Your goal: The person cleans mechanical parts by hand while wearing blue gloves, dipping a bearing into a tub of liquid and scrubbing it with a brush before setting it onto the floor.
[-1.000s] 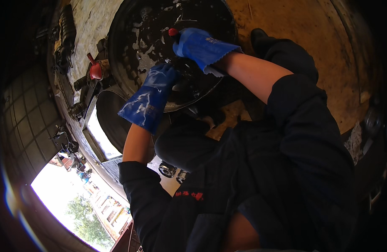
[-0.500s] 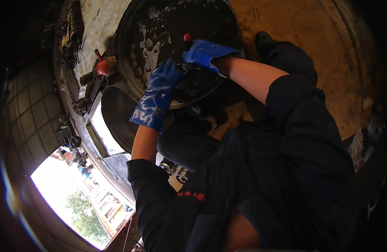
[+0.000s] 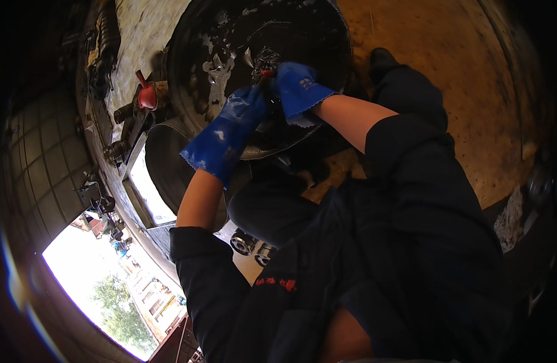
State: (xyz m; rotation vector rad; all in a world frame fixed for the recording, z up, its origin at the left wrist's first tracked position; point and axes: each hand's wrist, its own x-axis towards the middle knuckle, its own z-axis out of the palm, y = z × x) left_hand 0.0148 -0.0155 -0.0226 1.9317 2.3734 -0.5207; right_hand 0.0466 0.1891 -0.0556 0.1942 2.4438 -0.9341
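Note:
Both my hands wear blue rubber gloves and work over a large round dark tub (image 3: 254,155) of dark liquid with pale foam. My right hand (image 3: 295,85) is closed round a dark tool with a red end (image 3: 267,72); the rest of the tool is hidden. Just beyond that end, the liquid shows a shiny, rippled patch (image 3: 266,58). Close by on the left, my left hand (image 3: 245,104) is curled with its fingertips low in the tub. Whatever it grips is dark and cannot be made out.
A red funnel-shaped thing (image 3: 147,95) stands left of the tub, near dark metal parts. A second dark round vessel (image 3: 169,163) sits below it. Shiny round metal parts (image 3: 243,242) lie by my knee. Brown stained floor (image 3: 472,121) stretches to the right.
The red end has tipped over from upright to lying toward the left, as my right hand turned and moved slightly down. My left hand has shifted slightly, its wrist moving left.

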